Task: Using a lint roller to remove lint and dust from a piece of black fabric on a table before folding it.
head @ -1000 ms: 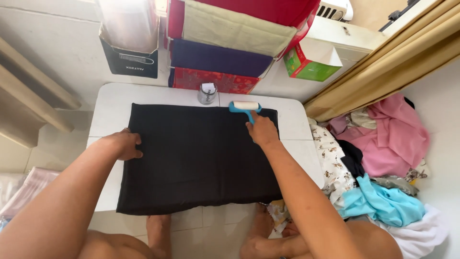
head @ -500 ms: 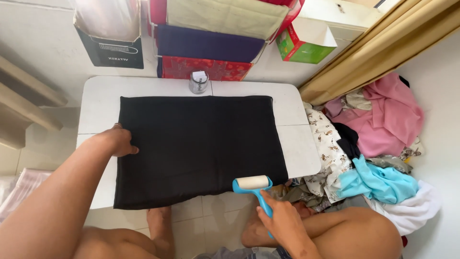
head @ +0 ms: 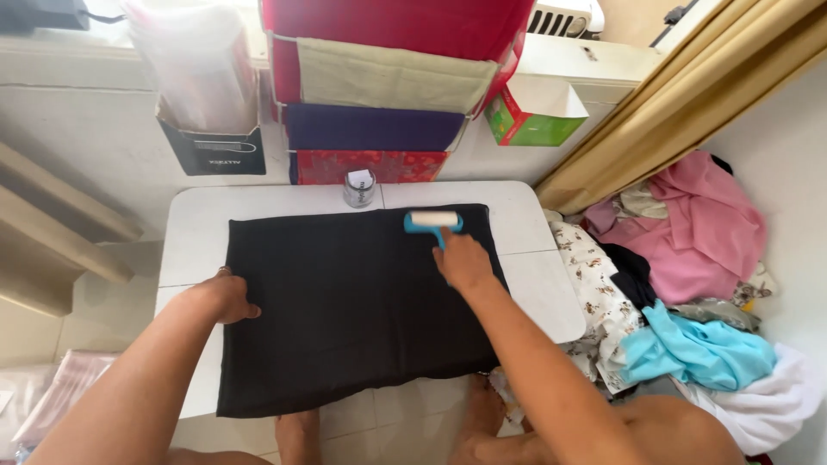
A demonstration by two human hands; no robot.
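Observation:
A black cloth lies flat over a small white table, its near edge hanging off the front. My left hand presses down on the cloth's left edge. My right hand grips the blue handle of a lint roller, whose white roll rests on the cloth near its far right corner.
A small glass jar stands at the table's far edge. Fabric storage pockets hang on the wall behind, with a green tissue box to the right. A heap of clothes lies on the floor at right. My feet show below the table.
My right hand has carried the lint roller from off the near right edge back up to the far right part of the cloth. My left hand stays on the left edge.

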